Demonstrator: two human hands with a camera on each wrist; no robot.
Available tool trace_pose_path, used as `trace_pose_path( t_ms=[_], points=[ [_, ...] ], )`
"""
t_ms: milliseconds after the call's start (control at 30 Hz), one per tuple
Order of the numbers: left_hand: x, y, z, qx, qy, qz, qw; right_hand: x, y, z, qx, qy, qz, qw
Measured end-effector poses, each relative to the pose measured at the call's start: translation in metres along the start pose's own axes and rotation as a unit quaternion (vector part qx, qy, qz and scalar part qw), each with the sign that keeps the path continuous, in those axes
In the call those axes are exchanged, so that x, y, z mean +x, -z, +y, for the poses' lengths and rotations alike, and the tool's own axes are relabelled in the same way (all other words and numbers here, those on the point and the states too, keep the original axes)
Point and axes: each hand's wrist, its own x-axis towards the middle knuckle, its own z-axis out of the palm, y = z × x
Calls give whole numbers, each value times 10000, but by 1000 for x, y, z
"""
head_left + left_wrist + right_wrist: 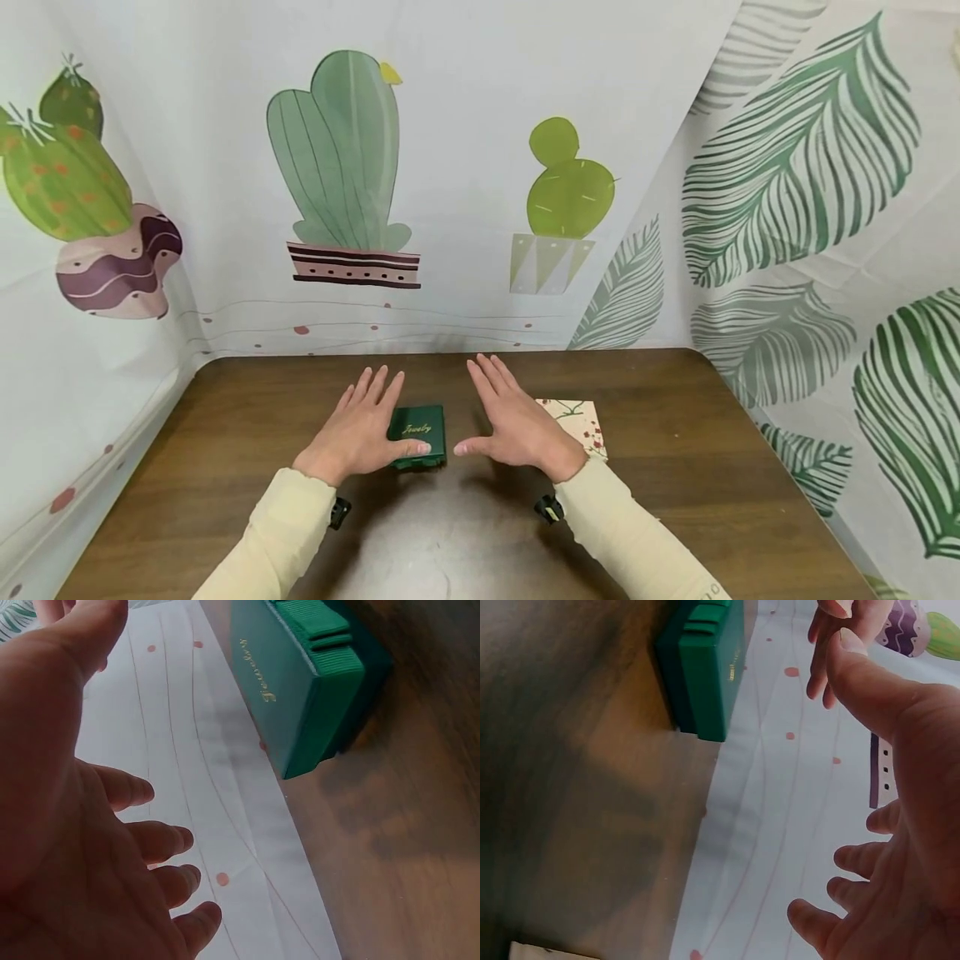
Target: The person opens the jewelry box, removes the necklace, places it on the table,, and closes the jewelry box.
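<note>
My left hand [358,437] and right hand [519,429] hover empty, fingers extended; green box [425,417] left, floral item [582,421] right, spaced perhaps for each hand's reach.

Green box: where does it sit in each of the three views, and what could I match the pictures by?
Head: the green box is below the middle, slightly left of centre, partly hidden by the left hand.
Left wrist: the green box is at the top, right of centre, cut off by the top edge.
Right wrist: the green box is at the top, left of centre, also cut off.
Shared landmark: the red-dotted white backdrop.
</note>
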Motion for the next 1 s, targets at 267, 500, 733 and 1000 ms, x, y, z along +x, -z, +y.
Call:
trace_pose_path(
  t_ms=[267, 500, 733, 1000],
  points=[
    [2, -5, 0, 58, 39, -62, 10000, 0, -5, 2, -57, -70, 3, 10000],
    [1, -10, 0, 19, 40, -56, 10000, 1, -11, 6, -309, -8, -2, 9995],
    [-1, -15, -4, -37, 82, -43, 10000, 4, -17, 3, -330, -33, -67, 9994],
    [-4, -22, -10, 2, 67, 16, 10000, 8, -23, 1, -325, -41, -177, 9993]
  ],
)
